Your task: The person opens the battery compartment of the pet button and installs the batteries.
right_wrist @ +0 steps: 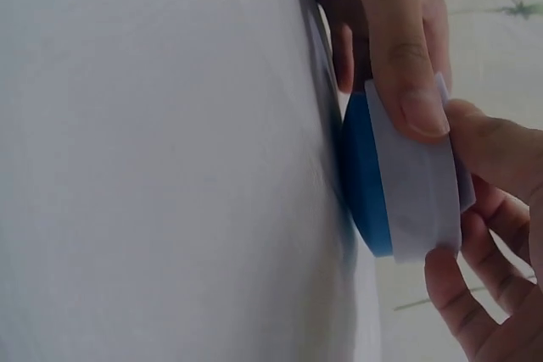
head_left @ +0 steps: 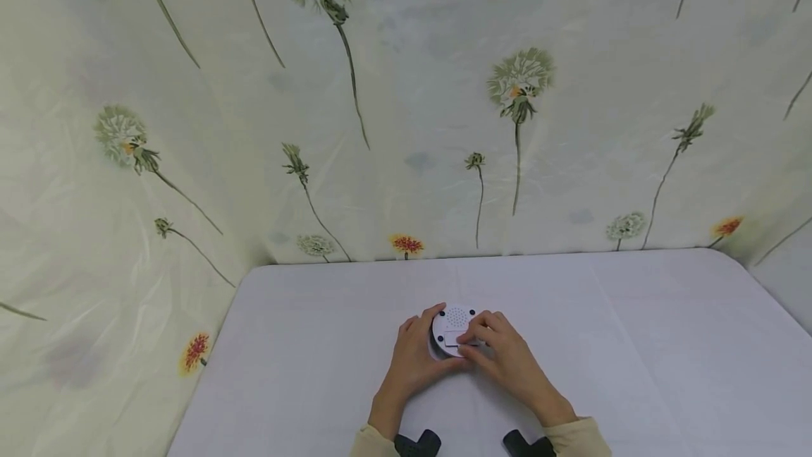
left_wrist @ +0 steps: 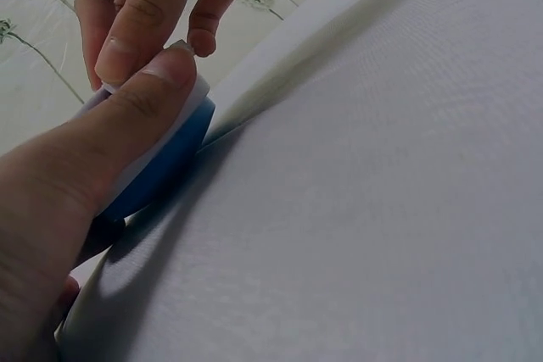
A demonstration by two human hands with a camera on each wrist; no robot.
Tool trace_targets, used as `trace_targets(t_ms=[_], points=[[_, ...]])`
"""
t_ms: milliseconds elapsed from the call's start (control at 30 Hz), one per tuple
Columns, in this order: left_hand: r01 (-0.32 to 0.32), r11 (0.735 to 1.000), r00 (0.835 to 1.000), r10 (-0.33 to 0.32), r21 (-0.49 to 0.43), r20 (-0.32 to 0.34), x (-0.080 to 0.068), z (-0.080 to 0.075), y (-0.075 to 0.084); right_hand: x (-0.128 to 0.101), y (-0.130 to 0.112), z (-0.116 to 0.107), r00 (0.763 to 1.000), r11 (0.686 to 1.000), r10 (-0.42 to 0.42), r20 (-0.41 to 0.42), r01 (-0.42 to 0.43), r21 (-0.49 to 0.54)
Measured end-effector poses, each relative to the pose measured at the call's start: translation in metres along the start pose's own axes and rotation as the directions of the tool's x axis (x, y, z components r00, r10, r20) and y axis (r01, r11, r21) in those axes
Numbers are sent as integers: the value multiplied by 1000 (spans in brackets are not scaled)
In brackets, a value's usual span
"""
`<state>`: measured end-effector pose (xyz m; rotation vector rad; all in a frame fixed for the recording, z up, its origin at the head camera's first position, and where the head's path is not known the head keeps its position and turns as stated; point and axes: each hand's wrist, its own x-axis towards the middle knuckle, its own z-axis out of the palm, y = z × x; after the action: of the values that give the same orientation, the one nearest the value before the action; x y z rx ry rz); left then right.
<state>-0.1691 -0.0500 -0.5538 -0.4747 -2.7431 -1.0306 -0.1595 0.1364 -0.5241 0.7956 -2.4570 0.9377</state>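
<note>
A round device (head_left: 457,317), white with a blue side (right_wrist: 366,180), lies face down on the table. Its upturned underside shows a patch of small speaker holes, dark round feet and a rectangular battery cover (head_left: 451,338). My left hand (head_left: 419,355) grips the device by its rim, fingers at the far left and thumb along the near edge. At the near right of the underside, my right hand (head_left: 510,358) pinches the battery cover between thumb and fingers. In the right wrist view a white edge of the cover stands out from the underside; the fingers partly hide it.
A white cloth covers the table (head_left: 304,344). Behind it and at the left hangs a curtain (head_left: 419,90) printed with dandelions and small flowers. Dark straps (head_left: 419,443) sit at both wrists, beside light sleeves (head_left: 577,436).
</note>
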Motion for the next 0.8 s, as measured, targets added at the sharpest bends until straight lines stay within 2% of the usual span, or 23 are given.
trace_targets(t_ms=[233,400,600,800], points=[[30,1000,999,-30,-4,16,1,0,0,2,2,3,999,997,-39,-27,41,63],[33,999,999,-33,0,1,1,0,1,1,0,5,999,999,-38,-17,38,6],[30,1000,1000,-30,5,-4,1,0,0,-1,-1,10,996,993,-88,-33,85,-83],[35,999,999,-35,-26,5,1,-1,0,-1,-2,9,996,994,-87,-18,85,-73]])
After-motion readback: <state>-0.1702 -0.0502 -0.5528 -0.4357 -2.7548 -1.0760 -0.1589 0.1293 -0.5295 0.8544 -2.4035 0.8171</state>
